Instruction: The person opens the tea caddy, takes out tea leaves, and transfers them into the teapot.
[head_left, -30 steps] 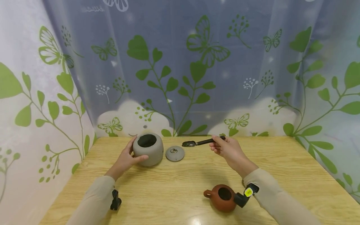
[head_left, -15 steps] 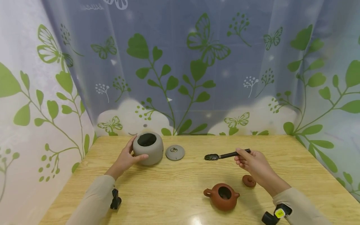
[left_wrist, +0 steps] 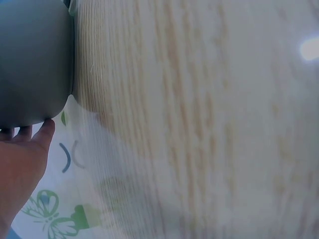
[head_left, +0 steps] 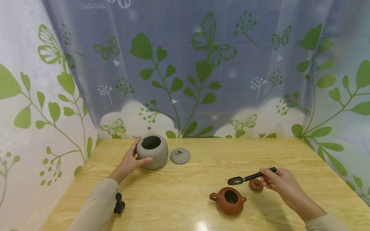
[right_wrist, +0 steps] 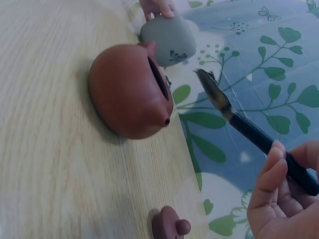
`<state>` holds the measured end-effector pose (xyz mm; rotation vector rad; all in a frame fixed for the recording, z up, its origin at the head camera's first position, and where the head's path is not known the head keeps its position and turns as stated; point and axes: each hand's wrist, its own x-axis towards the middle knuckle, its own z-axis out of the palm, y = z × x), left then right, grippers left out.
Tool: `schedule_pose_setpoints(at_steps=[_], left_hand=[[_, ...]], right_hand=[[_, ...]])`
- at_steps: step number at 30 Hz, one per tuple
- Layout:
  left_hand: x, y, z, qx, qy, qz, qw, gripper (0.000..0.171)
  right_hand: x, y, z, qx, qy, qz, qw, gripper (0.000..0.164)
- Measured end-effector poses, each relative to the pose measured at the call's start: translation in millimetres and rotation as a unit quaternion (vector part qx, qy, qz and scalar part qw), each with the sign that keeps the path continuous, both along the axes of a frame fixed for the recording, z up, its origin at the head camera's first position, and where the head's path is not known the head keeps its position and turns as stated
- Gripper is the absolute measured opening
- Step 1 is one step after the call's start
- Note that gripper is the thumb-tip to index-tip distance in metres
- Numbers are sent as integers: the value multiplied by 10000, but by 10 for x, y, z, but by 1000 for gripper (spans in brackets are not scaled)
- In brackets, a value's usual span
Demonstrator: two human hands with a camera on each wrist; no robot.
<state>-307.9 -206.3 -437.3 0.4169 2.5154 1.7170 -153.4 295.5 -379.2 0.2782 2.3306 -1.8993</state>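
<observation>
1. At the back left of the wood-grain table [head_left: 185, 192], the person's left hand [head_left: 130, 161] is clamped round a round grey jar [head_left: 157, 158], thumb across the near side and fingers round the left. The jar stands with its dark mouth uncovered.
2. Just to the right of the jar lies its grey lid [head_left: 180, 156], topped with a small ring.
3. Over the right side of the table, well apart from the left hand, the right hand [head_left: 284, 183] pinches the black handle of a small scoop [head_left: 253, 176]. The scoop's bowl points left and carries dark, leafy bits.
4. Below and just nearer than the scoop's bowl sits a reddish-brown clay teapot [head_left: 229, 208], upright and open-topped, handle to the left and spout to the right. Scoop and teapot are apart.
5. Beyond the teapot's spout, the matching teapot cover [head_left: 256, 185] lies on the table, knob up.
6. Behind everything hangs a blue-and-white curtain [head_left: 179, 77] printed with green leaves and butterflies.
</observation>
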Motion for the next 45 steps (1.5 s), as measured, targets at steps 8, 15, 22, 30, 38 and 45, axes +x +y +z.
schedule_pose_setpoints(at_steps=[8,15,22,30,38,45], left_hand=[[11,3,11,63,-26,-1,10000,102],[-10,1,0,62,-17,-16,10000,102],[1,12,14,57,-21,-10,10000,101],[50,35,93,86,-78,-31,9999,102],[10,16,21,-11,-55,37,10000,102],[16,13,19,-28,-36,45,10000,102]], right_hand=[[84,21,26,641,-32,217,9977,31],[100,-33,70,1543,352,343,9868,36],[134,-94,133,2177,886,451,9709,36],[197,-197,204,2709,1586,617,9475,26],[264,-330,256,3185,2115,736,9211,18],[276,-353,260,3160,2128,767,9214,18]])
